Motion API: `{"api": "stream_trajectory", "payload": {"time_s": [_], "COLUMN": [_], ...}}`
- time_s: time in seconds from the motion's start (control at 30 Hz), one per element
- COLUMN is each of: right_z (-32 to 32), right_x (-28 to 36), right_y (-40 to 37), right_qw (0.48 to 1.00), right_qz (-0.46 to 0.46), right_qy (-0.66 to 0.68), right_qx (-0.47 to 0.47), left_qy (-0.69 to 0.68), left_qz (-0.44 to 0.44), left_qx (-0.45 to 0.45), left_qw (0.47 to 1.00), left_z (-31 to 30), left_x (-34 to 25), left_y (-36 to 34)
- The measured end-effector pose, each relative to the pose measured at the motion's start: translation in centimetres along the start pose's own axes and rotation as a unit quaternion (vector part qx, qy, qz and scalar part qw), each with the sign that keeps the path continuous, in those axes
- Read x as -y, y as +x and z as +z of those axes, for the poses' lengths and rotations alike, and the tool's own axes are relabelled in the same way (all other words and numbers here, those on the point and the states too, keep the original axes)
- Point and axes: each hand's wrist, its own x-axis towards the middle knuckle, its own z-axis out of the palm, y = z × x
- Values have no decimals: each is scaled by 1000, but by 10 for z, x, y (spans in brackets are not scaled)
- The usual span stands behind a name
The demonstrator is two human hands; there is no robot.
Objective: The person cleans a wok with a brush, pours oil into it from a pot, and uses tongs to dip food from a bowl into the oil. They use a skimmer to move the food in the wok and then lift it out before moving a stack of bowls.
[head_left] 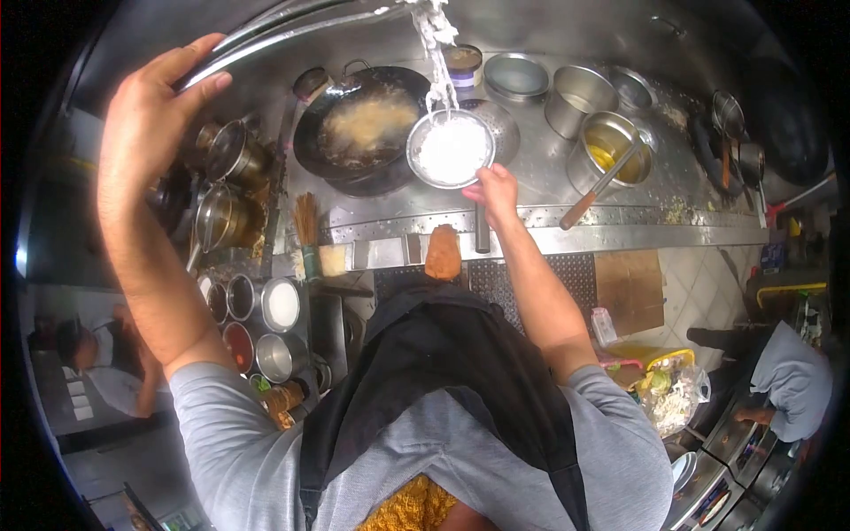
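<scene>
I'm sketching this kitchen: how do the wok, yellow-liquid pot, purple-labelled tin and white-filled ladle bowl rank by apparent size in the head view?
1. Wok
2. Yellow-liquid pot and white-filled ladle bowl: too alike to rank
3. Purple-labelled tin

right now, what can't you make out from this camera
Head view:
long silver metal utensil: full shape, cut off by top edge
lumpy white strand: upper end, cut off by top edge
black round metal wok: bottom, hidden by frothy tan contents
white contents in round metal bowl: texture, washed out by glare
</scene>
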Motion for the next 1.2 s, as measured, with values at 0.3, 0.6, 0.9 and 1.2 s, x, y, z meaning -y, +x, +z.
{"api": "stream_trajectory", "payload": {"time_s": [0.3,0.6,0.9,1.2], "right_z": [1,-21,-49,-47], "right_x": [-8,-13,-9,-7], "right_y": [12,1,-17,-25], "right_qw": [1000,1000,999,998], "right_qz": [-8,-3,-23,-20], "right_qy": [4,-3,-8,-31], "right_qx": [5,2,-37,-50], "left_qy": [-6,47,71,107], "left_qz": [-51,-123,-139,-221], "left_qx": [-38,-56,79,284], "left_qw": [998,990,985,927], "left_z": [-25,-46,56,266], "left_x": [41,96,112,144], "left_y": [18,18,-18,-43]}}
